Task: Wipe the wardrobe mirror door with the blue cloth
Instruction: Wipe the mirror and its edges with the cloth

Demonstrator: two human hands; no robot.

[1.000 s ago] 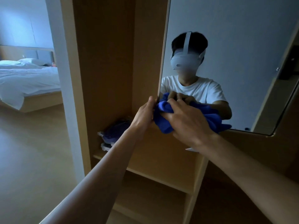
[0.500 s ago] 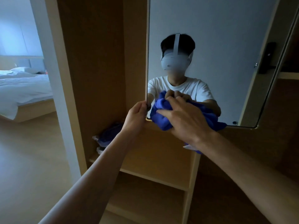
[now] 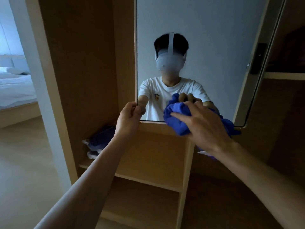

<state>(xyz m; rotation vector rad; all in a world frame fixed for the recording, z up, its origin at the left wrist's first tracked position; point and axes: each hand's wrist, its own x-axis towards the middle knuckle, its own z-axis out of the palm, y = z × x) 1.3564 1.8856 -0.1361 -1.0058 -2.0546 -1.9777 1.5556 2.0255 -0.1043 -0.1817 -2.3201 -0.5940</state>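
The wardrobe mirror door (image 3: 214, 30) stands open in front of me, its glass reflecting a person in a white shirt. My left hand (image 3: 129, 116) grips the door's lower left corner, fingers curled round its edge. My right hand (image 3: 203, 124) presses a bunched blue cloth (image 3: 178, 116) against the glass at the mirror's bottom edge, fingers spread over the cloth. Part of the cloth hangs below my right wrist.
Behind the door is an open wooden wardrobe with shelves (image 3: 148, 180). Folded dark blue and white items (image 3: 99, 142) lie on a shelf at the left. A white bed (image 3: 14, 90) stands in the room at far left, across a pale wooden floor.
My right hand has slid the blue cloth to the right along the mirror's bottom edge, away from the left hand. The left hand keeps hold of the door's corner.
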